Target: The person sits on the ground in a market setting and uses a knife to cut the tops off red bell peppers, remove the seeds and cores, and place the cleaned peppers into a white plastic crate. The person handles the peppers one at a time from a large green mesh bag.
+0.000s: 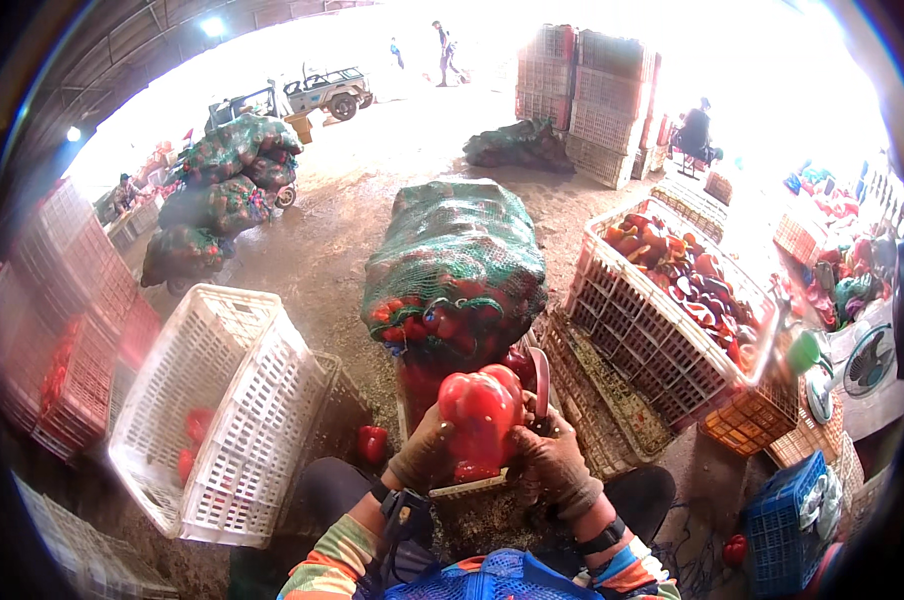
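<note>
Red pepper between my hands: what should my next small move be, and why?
Perhaps turn the red pepper slightly with your left hand: both hands touch it, and your right hand also holds what looks like a knife, its blade upright beside the pepper, so a turn could present a side to it.

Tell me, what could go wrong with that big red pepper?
The glossy red pepper might slip from between the left hand and right hand. What looks like a knife in the right hand could nick the left. The heaped pepper pieces might spill if their crate were bumped.
</note>
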